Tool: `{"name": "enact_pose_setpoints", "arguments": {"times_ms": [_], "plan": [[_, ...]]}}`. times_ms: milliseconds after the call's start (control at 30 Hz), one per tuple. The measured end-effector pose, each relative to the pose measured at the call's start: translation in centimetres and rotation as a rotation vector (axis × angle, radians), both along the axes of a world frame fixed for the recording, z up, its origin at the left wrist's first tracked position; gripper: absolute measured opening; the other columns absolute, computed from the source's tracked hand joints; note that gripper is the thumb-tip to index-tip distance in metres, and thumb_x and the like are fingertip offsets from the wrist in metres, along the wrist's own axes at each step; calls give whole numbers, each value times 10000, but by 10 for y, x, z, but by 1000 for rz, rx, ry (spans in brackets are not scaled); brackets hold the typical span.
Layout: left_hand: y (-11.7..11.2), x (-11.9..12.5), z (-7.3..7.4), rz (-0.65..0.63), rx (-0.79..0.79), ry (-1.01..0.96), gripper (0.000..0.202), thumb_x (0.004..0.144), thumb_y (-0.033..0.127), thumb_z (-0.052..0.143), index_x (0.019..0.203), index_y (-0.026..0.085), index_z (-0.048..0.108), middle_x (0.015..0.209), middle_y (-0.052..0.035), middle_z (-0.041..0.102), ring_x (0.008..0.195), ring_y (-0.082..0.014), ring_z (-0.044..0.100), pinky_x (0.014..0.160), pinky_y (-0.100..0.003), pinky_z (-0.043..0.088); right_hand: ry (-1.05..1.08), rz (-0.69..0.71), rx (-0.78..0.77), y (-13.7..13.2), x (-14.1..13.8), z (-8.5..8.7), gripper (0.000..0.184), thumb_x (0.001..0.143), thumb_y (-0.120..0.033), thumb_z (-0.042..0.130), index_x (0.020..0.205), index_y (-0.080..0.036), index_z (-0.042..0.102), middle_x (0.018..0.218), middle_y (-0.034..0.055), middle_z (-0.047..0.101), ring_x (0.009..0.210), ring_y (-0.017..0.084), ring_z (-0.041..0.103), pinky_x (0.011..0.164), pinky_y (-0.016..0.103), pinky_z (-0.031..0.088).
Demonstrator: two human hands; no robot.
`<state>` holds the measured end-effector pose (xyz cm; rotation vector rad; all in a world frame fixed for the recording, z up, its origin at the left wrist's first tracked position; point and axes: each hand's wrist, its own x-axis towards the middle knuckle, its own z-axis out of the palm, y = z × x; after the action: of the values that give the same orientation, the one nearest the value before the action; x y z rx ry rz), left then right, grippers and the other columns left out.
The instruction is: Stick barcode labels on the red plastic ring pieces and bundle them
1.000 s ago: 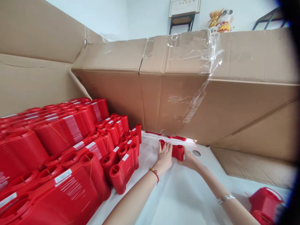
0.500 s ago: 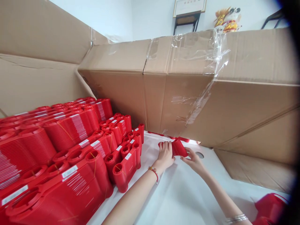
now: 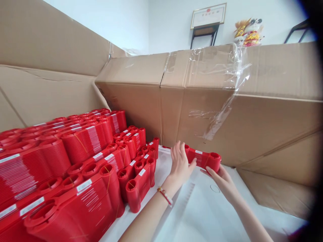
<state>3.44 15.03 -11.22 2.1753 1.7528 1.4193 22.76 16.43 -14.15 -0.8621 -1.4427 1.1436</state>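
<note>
Two hands: left hand [image 3: 179, 167] and right hand [image 3: 222, 183] both at one piece, above a white plastic sheet [image 3: 202, 215].
One held piece: ribbed red plastic bundle [image 3: 203, 159], lying lengthwise across the gap between the hands, a round socket showing at its right end.
Left fingers: spread and raised, not wrapped round the bundle; the thumb meets its lower edge. Cannot tell whether this is a grip or only a steadying touch.
Right fingers: curled under the bundle's right end, clenched on it, thumb out of sight.
Likely reason for hold: support at both ends seems to keep the long bundle level.
Many neighbours: stacked red bundles [image 3: 85, 161] stand in tight rows left of the hands, each with a white label [image 3: 84, 185] and thin orange ties [image 3: 108, 179]. Close packing appears to let each row brace the next.
Several surroundings: cardboard carton wall [image 3: 214, 117] behind the rows, patched with clear packing tape [image 3: 228, 94]; framed certificate [image 3: 208, 15] and festive ornament [image 3: 248, 32] beyond.
</note>
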Motion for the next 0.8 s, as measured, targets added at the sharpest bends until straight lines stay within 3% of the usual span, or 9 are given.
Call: {"name": "enact_pose_setpoints", "arguments": {"times_ms": [67, 133, 200, 233, 300, 367, 533, 667, 800], "plan": [[-21, -8, 21, -48, 13, -130, 764, 978, 423, 621, 1570, 122, 243, 1573, -255, 417, 1473, -369, 419, 1176, -557, 409, 7, 36, -15, -21, 1, 21, 556, 905, -532, 722, 1386, -268, 629, 1417, 137, 648, 1293, 386, 628, 1021, 514, 607], [-48, -15, 40, -122, 26, -249, 643, 1039, 448, 514, 1544, 174, 225, 1354, -167, 643, 1241, -247, 654, 1032, -393, 555, 25, 53, -12, -42, -1, 41, 553, 897, -527, 730, 1386, -289, 633, 1415, 141, 645, 1226, 396, 665, 954, 524, 635], [-76, -21, 57, -142, 63, -362, 478, 1079, 441, 417, 1489, 230, 291, 1283, -111, 677, 1169, -200, 684, 992, -342, 568, 34, 57, 2, -63, -4, 60, 498, 910, -529, 714, 1346, -295, 655, 1418, 137, 632, 1078, 357, 723, 898, 508, 649], [-88, -24, 64, -147, 78, -411, 445, 1085, 437, 400, 1476, 240, 318, 1275, -106, 676, 1153, -202, 689, 973, -341, 572, 16, 69, 8, -72, -7, 68, 445, 920, -539, 698, 1284, -284, 681, 1328, 136, 673, 932, 311, 743, 842, 487, 657], [-110, -29, 77, -159, 97, -487, 449, 1084, 435, 406, 1491, 257, 339, 1303, -105, 665, 1154, -215, 690, 966, -357, 570, -40, 146, 52, -89, -12, 81, 374, 945, -563, 656, 1135, -243, 700, 923, 97, 710, 650, 228, 657, 661, 429, 629], [-127, -35, 86, -163, 110, -539, 484, 1081, 440, 418, 1533, 295, 326, 1410, -107, 614, 1230, -234, 656, 995, -382, 557, -60, 207, 104, -103, -19, 90, 374, 970, -565, 623, 1173, -252, 649, 684, 7, 577, 541, 178, 526, 562, 362, 552], [-147, -49, 90, -56, 338, -477, 285, 1067, 371, 479, 1327, 294, 567, 1265, -44, 679, 1106, -175, 692, 903, -285, 579, -55, 228, 109, -125, -34, 97, 304, 989, -566, 594, 1066, -272, 617, 790, 1, 515, 593, 149, 461, 542, 302, 471], [-146, -60, 81, -66, 594, -315, 343, 1009, 327, 585, 1341, 240, 578, 1191, -55, 690, 1031, -179, 694, 899, -302, 581, -83, 257, 107, -130, -35, 99, 285, 987, -538, 613, 1120, -286, 626, 985, 44, 598, 721, 168, 531, 615, 303, 540], [-142, -67, 77, -111, 776, -234, 405, 965, 369, 642, 1340, 238, 564, 1116, -54, 698, 894, -177, 714, 781, -312, 618, -125, 268, 122, -136, -34, 106, 289, 974, -533, 631, 1080, -265, 643, 1098, 73, 631, 888, 211, 603, 714, 328, 603]]}}
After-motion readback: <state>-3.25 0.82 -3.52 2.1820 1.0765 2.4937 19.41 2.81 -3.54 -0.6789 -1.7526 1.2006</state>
